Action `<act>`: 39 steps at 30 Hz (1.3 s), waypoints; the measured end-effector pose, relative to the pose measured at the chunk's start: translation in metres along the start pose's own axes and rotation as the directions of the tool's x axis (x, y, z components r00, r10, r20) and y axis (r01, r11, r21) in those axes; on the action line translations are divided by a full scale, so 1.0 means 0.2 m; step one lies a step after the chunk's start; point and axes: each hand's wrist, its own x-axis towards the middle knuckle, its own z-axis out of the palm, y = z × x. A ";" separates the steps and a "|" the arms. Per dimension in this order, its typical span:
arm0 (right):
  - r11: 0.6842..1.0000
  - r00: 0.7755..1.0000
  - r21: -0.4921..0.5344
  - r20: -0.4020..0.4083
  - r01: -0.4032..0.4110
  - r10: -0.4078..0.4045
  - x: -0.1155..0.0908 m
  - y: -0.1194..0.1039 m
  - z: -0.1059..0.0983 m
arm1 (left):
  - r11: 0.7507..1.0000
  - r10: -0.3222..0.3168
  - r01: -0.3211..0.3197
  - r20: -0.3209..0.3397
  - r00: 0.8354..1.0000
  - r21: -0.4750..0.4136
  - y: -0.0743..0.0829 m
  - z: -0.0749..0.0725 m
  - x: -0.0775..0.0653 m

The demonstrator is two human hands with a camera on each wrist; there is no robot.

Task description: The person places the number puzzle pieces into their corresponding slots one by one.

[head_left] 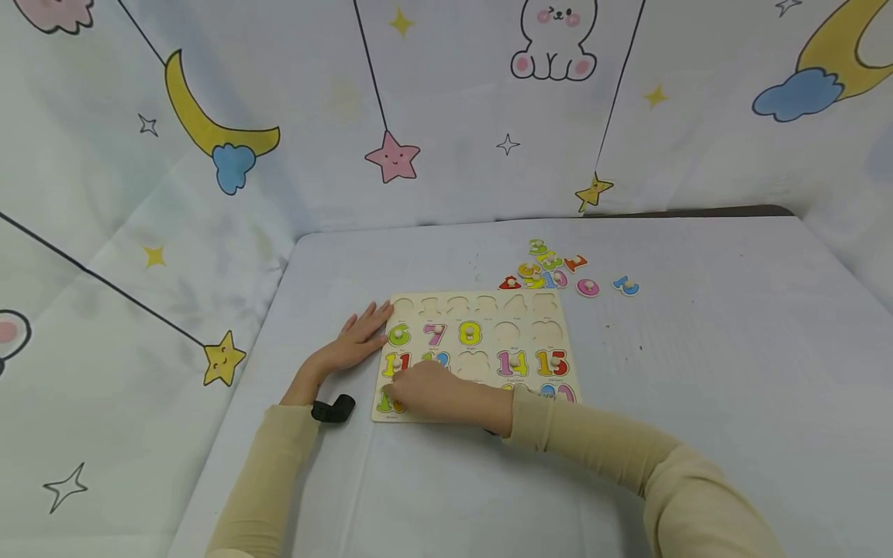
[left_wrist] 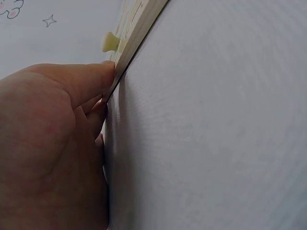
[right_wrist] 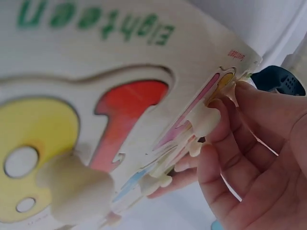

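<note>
A wooden number puzzle board [head_left: 481,304] lies on the table, with knobbed number pieces in several of its recesses. My left hand [head_left: 354,341] rests beside its left edge with the fingers stretched out; in the left wrist view the thumb [left_wrist: 91,79] touches the board's side. My right hand [head_left: 432,387] reaches over the lower left corner, fingers curled, and pinches at the green and orange number 16 piece [head_left: 384,403]. Its knob is hidden by the fingers. Close by, the right wrist view shows the number 17 piece [right_wrist: 189,108] and number 18 piece [right_wrist: 127,110] seated.
Beyond the board's top edge lies a loose cluster of number pieces [head_left: 549,261]. A pink zero [head_left: 588,287] and a blue piece [head_left: 626,286] lie to its right. The white table [head_left: 698,372] meets a patterned cloth backdrop [head_left: 453,101] at the back and left.
</note>
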 end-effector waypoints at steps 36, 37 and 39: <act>0.657 0.725 0.580 -0.159 -0.481 0.671 -0.70 1.09 0.05 | 1.000 -0.020 0.020 -0.011 1.000 0.008 -0.02 0.01 -0.01; 0.649 0.714 0.577 -0.156 -0.495 0.683 -0.71 1.11 0.05 | 1.000 -0.020 0.020 -0.010 1.000 0.007 -0.02 0.01 -0.01; 0.637 0.701 0.567 -0.140 -0.523 0.700 -0.70 1.15 0.06 | 1.000 -0.018 0.018 -0.011 1.000 0.001 -0.02 0.01 0.00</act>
